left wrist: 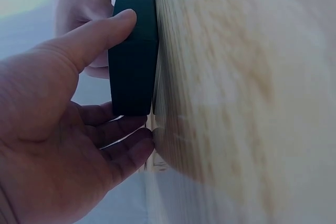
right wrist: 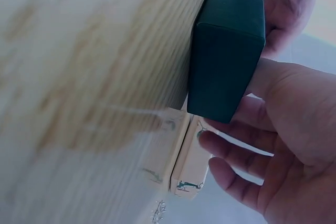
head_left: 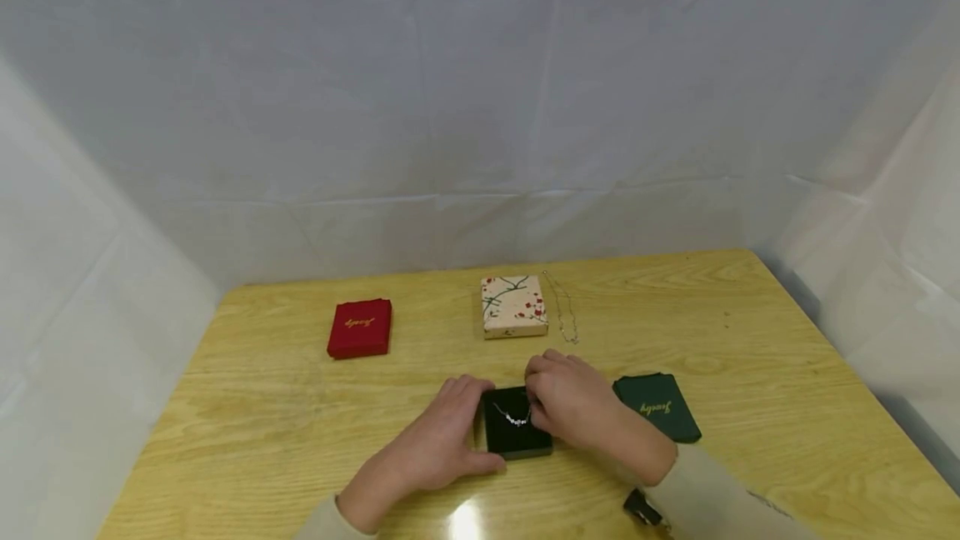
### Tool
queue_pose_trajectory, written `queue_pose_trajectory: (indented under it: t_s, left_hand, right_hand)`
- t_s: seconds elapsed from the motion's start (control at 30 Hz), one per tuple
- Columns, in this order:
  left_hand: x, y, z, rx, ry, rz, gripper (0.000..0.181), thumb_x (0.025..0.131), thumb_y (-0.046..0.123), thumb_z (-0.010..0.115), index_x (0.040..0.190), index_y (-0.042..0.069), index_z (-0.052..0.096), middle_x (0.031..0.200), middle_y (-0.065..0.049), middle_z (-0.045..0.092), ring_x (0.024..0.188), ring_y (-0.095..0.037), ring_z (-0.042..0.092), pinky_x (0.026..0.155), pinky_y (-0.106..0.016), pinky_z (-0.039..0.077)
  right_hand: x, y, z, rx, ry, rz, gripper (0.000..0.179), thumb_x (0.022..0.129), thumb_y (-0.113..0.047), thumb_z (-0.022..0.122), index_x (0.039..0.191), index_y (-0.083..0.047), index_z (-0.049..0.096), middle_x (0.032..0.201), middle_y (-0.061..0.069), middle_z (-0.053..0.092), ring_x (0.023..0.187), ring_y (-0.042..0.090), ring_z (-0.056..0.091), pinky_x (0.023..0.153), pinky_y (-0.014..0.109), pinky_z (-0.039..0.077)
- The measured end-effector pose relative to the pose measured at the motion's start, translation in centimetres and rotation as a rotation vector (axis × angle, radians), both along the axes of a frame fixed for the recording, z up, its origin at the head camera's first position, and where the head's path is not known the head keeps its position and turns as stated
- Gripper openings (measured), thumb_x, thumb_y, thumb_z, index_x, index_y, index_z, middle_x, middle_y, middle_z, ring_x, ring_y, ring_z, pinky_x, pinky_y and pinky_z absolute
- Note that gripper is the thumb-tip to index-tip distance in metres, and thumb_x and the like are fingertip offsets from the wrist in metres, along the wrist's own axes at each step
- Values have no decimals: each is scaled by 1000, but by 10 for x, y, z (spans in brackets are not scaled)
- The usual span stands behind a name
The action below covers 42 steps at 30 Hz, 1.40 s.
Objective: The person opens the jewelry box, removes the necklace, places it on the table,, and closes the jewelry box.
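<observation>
A small dark green jewelry box (head_left: 517, 445) lies uncovered on the table in front of me. On its dark insert a silver necklace (head_left: 517, 421) shows a curved row of shiny beads. My left hand (head_left: 442, 438) holds the box at its left, thumb on the near side; in the left wrist view the thumb presses the green wall (left wrist: 134, 72). Over the box's right edge bends my right hand (head_left: 573, 398), its fingertips at the necklace's right end. Whether they pinch the chain is hidden. The green lid (head_left: 660, 408), with gold lettering, lies right of that hand.
A red jewelry box (head_left: 360, 328) with gold lettering stands at the back left. Behind my hands is a cream box (head_left: 514, 307) with a floral print, and beside it lies a thin silver chain (head_left: 567, 315). A small black object (head_left: 642, 507) is by my right sleeve.
</observation>
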State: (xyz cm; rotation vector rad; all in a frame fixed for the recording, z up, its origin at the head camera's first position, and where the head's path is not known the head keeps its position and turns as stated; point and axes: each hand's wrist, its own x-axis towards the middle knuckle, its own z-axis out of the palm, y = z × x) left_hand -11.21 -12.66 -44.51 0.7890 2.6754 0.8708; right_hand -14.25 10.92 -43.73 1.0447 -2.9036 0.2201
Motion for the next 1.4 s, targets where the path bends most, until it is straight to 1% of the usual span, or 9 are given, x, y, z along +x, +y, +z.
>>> queue_pose_trajectory:
  t_s: [0.17, 0.4, 0.57, 0.67, 0.83, 1.0, 1.13, 1.27, 1.4]
  left_hand:
    - [1, 1, 1, 0, -2, 2, 88, 81, 39, 93, 148, 3, 49, 140, -6, 56, 129, -22, 47, 115, -45, 43]
    - [2, 1, 1, -8, 21, 6, 88, 81, 40, 93, 147, 3, 49, 139, -6, 56, 127, -21, 48, 114, -44, 44]
    - [2, 0, 1, -7, 31, 2, 88, 80, 39, 94, 147, 3, 49, 136, -6, 57, 126, -21, 48, 114, -44, 44]
    - [2, 0, 1, -2, 23, 1, 89, 81, 39, 94, 148, 3, 49, 136, -5, 57, 126, -21, 48, 113, -44, 45]
    - [1, 0, 0, 0, 19, -2, 89, 80, 39, 94, 148, 3, 49, 136, -6, 58, 126, -21, 49, 113, -45, 45]
    - [0, 0, -1, -3, 16, -6, 89, 81, 39, 94, 148, 3, 49, 137, -6, 57, 127, -21, 48, 114, -45, 44]
    - [0, -1, -1, -1, 16, -6, 89, 81, 39, 94, 149, 3, 49, 138, -6, 57, 128, -21, 48, 115, -45, 44]
    - [0, 0, 0, 5, 19, -6, 88, 81, 38, 94, 148, 3, 49, 137, -6, 57, 128, -21, 48, 114, -45, 44]
    - [0, -1, 1, 0, 9, -6, 88, 81, 39, 94, 147, 3, 49, 137, -5, 57, 127, -21, 48, 114, -45, 44]
  right_hand:
    - [-1, 4, -1, -60, 43, 31, 23, 85, -13, 77, 71, -21, 61, 108, -2, 71, 98, 18, 62, 80, 39, 55]
    - [-2, 8, 0, -121, 62, 75, 21, 85, -11, 76, 73, -22, 63, 109, -2, 72, 99, 18, 64, 86, 38, 57]
    - [-1, 11, 2, -175, 35, 101, 19, 85, -7, 75, 78, -21, 64, 90, -8, 66, 87, 12, 57, 77, 30, 54]
    - [-2, 14, 4, -212, -30, 118, 21, 84, -5, 75, 80, -21, 63, 82, -11, 59, 81, 9, 51, 71, 27, 50]
    - [-3, 19, 9, -239, -140, 136, 20, 87, -5, 75, 83, -22, 66, 86, -12, 61, 83, 8, 51, 73, 27, 50]
    - [-2, 23, 11, -276, -259, 106, 17, 93, -9, 75, 89, -24, 67, 88, -14, 60, 81, 6, 53, 70, 26, 51]
    - [-2, 26, 12, -364, -347, 83, 14, 97, -12, 74, 94, -24, 68, 91, -15, 62, 83, 5, 60, 73, 28, 55]
    - [-3, 26, 12, -446, -416, 68, 9, 100, -13, 74, 104, -20, 69, 95, -14, 67, 86, 4, 64, 74, 29, 57]
    - [-4, 27, 10, -485, -483, 47, 15, 101, -17, 74, 116, -16, 71, 98, -13, 69, 88, 3, 65, 73, 28, 57]
